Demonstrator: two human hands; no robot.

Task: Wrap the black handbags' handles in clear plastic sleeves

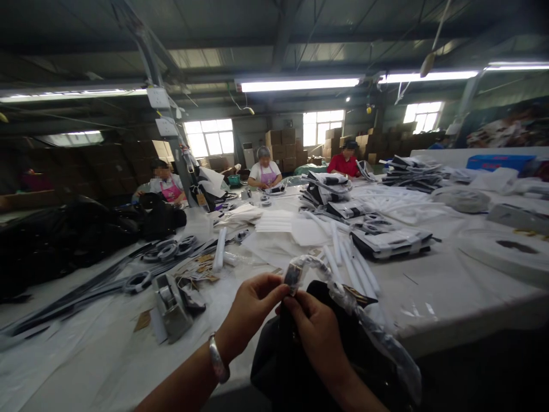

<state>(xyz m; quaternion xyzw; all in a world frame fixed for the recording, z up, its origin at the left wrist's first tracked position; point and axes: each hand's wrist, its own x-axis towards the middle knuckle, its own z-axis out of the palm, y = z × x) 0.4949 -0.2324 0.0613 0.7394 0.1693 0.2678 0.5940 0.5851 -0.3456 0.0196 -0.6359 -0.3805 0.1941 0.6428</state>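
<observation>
A black bag [270,357] stands at the table's front edge, close to my body. Its handle [388,337], wrapped in clear plastic, arches over the top and hangs down on the right. My left hand [253,306], with a silver bracelet on the wrist, pinches the wrapped handle end between thumb and fingers. Just below and to the right, my right hand [315,329] has its thumb and fingers closed on the bag's upper edge near that same end. The fingertips of both hands almost meet. A grey tape dispenser [171,309] sits left of my left hand.
White foam tubes [354,269] lie beyond the bag. Wrapped black bags [392,240] are piled farther back. Tags [201,269] and coiled straps [165,250] lie left, beside a black heap [81,240]. A white roll [514,252] is right. Several co-workers [265,171] sit across the table.
</observation>
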